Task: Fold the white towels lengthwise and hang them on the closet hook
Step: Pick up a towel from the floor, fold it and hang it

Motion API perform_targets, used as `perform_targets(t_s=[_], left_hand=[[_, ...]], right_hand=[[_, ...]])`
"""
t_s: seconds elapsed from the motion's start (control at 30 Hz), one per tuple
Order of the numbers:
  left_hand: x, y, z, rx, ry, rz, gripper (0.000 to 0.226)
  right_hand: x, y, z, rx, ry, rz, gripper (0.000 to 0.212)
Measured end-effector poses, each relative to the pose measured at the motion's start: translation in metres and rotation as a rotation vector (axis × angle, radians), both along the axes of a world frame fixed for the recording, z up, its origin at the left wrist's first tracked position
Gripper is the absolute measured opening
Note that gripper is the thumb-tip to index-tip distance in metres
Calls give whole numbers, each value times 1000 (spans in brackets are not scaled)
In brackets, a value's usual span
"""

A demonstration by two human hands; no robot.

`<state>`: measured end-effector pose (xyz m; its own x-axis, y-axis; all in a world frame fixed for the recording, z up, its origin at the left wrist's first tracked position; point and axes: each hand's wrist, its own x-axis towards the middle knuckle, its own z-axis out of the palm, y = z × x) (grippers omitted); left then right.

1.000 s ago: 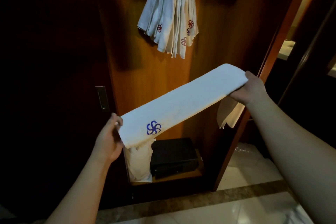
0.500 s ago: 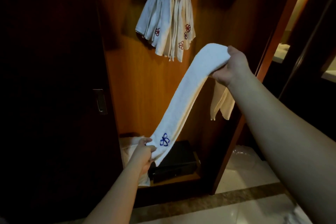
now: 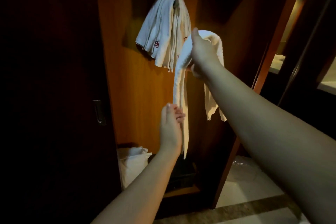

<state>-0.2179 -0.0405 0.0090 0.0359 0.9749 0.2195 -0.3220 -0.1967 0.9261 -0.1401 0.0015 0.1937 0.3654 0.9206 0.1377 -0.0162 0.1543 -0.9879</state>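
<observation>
From the head camera, the closet hook [image 3: 176, 3] sits high on the orange wooden back panel [image 3: 145, 87] of the closet, and everything here is placed against it. A bunch of white towels [image 3: 160, 31] with red emblems is draped over the hook, fanning down on both sides of it. Just below and right of the hook, the right hand [image 3: 203, 49] grips the middle of a folded towel [image 3: 180, 85], fingers curled round the bunched cloth; one half hangs straight down below the hook, the other falls behind the right forearm. Lower still, beneath the hook, the left hand [image 3: 171, 123] pinches the long hanging half near its lower part, thumb and fingers closed on it. Far below the hook, on the closet shelf, lies a crumpled white cloth [image 3: 132, 162], beside what may be a dark box [image 3: 183, 174], hard to make out in the gloom.
</observation>
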Motion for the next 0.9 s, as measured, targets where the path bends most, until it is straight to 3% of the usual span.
perform_targets(t_s=[0.1, 0.23, 0.37, 0.43, 0.6, 0.67, 0.8, 0.9], left_hand=[[17, -2, 25, 98, 63, -132, 70], [22, 13, 45, 86, 143, -254, 104], [4, 47, 64, -31, 88, -173, 126], [-9, 66, 72, -127, 31, -141, 132], [-34, 85, 85, -47, -398, -26, 95], [-42, 90, 97, -54, -522, 39, 63], [-48, 103, 129, -89, -515, 59, 24], [-48, 119, 153, -53, -456, 57, 11]], right_hand=[[-11, 3, 13, 54, -69, 13, 67], [-20, 2, 34, 122, -92, 25, 68], [-13, 5, 52, 188, -12, 20, 72], [-2, 6, 50, 221, -87, -49, 74], [36, 11, 21, 186, -386, -220, 68], [49, 16, 12, 147, -441, -290, 63], [73, 34, 8, 93, -432, -340, 59], [87, 51, 12, 79, -372, -334, 63]])
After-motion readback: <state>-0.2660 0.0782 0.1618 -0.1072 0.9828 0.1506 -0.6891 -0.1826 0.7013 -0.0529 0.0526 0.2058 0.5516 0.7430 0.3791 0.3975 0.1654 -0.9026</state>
